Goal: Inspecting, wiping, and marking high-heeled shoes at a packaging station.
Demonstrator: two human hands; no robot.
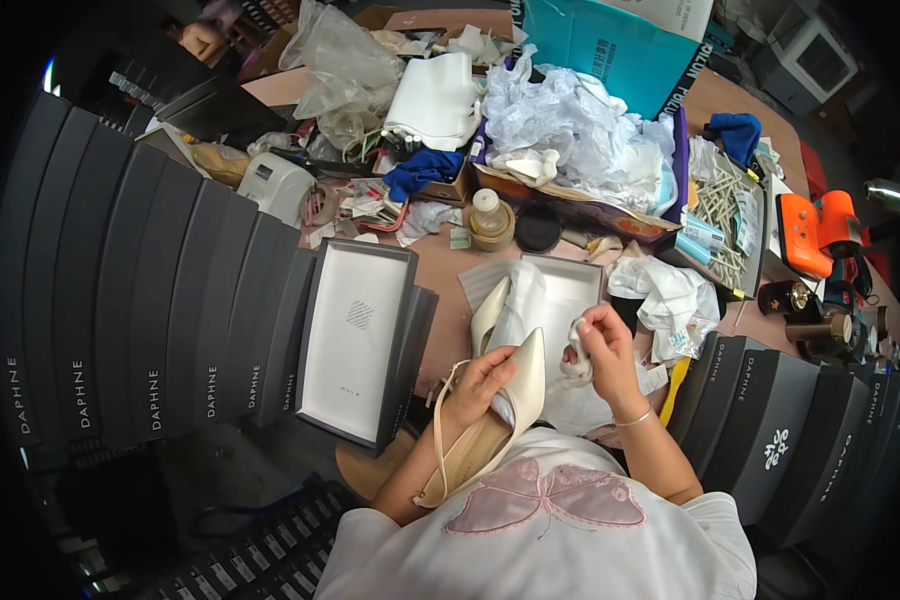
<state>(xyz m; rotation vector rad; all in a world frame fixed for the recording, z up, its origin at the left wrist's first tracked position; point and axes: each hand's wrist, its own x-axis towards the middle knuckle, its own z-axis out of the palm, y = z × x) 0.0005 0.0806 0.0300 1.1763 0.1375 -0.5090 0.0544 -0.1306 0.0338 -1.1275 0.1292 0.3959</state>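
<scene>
Currently, the left hand (483, 386) closes its fingers round a cream pointed-toe slingback (526, 384) at the worktop's (446, 340) near edge; the right hand (608, 350) pinches a white wad (576, 368). Judged progress: mate (486, 318) partly under translucent wrapping (521, 300), both shoes still outside the open shoebox (574, 284).

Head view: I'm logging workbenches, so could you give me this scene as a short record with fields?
Left hand: holds a cream shoe near its pointed toe
Right hand: pinches a white wad
Other shoe: beyond the held one, partly covered by thin wrapping
Left side: dark boxes; nearer the middle, an open white-lined box
Right side: more boxes; orange device beyond them
Far side: bottle, plastic bags, teal box
</scene>
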